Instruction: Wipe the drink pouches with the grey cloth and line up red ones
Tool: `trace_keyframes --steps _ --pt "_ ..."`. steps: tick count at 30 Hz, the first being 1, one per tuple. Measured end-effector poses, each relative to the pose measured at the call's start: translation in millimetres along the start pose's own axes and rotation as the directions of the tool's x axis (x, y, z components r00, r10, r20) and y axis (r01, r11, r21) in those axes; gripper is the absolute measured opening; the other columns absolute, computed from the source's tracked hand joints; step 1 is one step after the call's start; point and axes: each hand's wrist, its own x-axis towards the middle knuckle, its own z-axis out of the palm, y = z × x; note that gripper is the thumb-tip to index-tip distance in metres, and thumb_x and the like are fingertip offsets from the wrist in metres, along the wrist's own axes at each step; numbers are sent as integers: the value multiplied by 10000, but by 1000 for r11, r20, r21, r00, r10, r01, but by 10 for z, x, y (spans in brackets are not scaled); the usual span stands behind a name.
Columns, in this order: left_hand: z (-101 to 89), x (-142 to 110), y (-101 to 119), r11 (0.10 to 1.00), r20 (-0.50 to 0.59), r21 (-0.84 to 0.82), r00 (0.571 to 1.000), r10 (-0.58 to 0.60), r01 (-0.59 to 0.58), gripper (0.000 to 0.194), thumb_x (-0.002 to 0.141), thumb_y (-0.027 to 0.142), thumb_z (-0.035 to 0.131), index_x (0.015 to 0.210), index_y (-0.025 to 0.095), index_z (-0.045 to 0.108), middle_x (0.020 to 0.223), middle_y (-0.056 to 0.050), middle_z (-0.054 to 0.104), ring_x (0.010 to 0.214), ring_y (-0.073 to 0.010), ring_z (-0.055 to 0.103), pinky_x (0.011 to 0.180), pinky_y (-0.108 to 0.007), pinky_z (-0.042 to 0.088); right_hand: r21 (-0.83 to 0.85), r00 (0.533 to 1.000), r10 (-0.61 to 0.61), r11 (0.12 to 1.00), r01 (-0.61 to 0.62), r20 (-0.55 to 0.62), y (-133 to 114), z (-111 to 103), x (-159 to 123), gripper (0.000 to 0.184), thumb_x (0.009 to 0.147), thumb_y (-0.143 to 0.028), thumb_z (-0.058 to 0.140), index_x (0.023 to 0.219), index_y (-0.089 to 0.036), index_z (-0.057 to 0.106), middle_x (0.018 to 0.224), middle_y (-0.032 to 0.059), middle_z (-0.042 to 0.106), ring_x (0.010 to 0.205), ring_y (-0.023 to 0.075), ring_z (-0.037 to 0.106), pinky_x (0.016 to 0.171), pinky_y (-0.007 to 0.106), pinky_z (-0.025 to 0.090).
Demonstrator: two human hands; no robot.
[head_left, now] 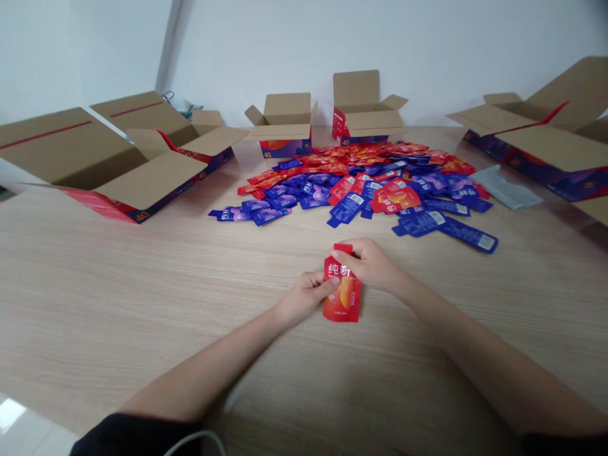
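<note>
A red pouch [342,304] with white characters and a yellow-orange fruit picture is held upright over the near middle of the table. My left hand [306,296] grips its left side, thumb across the front and fingers behind. Around the upper right of the same pouch, my right hand [369,261] is closed, its thumb near the narrow top. Beyond both hands lies a wide heap of flat pouches. Red ones [395,197] and blue-purple ones [350,206] are mixed in it, several blue ones nearest to my right hand.
Open cardboard boxes stand around the heap: a large one [156,180] at the left, two smaller ones [285,147] [365,120] at the back, more [546,142] at the right. A crumpled translucent bag [508,187] lies by the right boxes. A pale cable [199,436] loops at the bottom edge.
</note>
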Motion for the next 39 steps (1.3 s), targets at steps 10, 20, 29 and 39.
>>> trace_keyframes --steps 10,20,29,39 --pt "115 -38 26 999 -80 24 996 27 -25 512 763 628 652 831 121 651 747 -33 650 654 -135 553 667 -258 421 -19 995 -36 999 34 -93 -19 86 -1 203 847 -301 550 956 -186 677 900 39 711 758 169 628 677 277 462" --pt "61 -25 114 999 16 -8 999 -39 39 509 794 622 622 822 114 632 700 -40 650 575 -130 586 564 -239 447 -16 1000 18 1000 -18 17 51 18 62 231 849 -319 510 692 -182 611 655 5 620 614 143 542 585 261 399" --pt "52 -49 39 995 8 -6 995 -101 101 479 761 565 702 936 130 602 782 -78 719 642 -170 698 547 -211 509 192 991 119 973 -130 67 179 -46 73 330 807 -497 606 782 -169 601 696 3 620 602 132 536 541 242 411" --pt "-350 -235 678 582 -312 799 932 186 151 543 961 516 311 670 170 612 621 -69 680 601 -184 649 626 -274 471 -6 996 66 998 -65 54 189 302 440 381 850 -505 511 665 -174 553 609 10 605 530 128 525 490 238 394"
